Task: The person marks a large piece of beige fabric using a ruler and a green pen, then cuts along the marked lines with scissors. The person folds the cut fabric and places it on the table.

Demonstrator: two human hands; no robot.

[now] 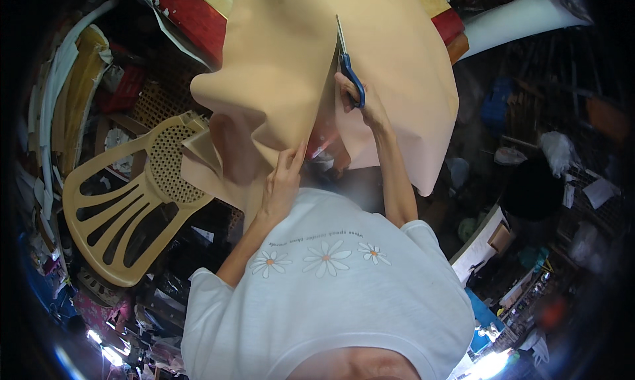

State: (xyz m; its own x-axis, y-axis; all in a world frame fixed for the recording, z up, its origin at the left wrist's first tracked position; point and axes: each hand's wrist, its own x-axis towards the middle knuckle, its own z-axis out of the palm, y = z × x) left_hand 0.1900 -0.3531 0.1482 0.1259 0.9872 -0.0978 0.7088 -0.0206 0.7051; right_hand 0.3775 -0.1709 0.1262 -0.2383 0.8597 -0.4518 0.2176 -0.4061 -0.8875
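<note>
To my left I see a beige plastic chair [153, 189] with a slatted back. Dim clutter [99, 308] surrounds me, with crumpled white plastic [557, 150] on my right, and bright lights [111, 356] glare behind me on both sides.

White T-shirt [344, 307] with printed daisies [326, 258]

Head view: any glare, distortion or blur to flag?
Head view: glare from lights at lower left, and a second bright patch at lower right; head view: fisheye bends the outer scene, black vignette at the corners; head view: scissors fairly crisp, beige sheet softly shaded in its folds, haze between it and the shirt, right-side clutter dim.
</note>
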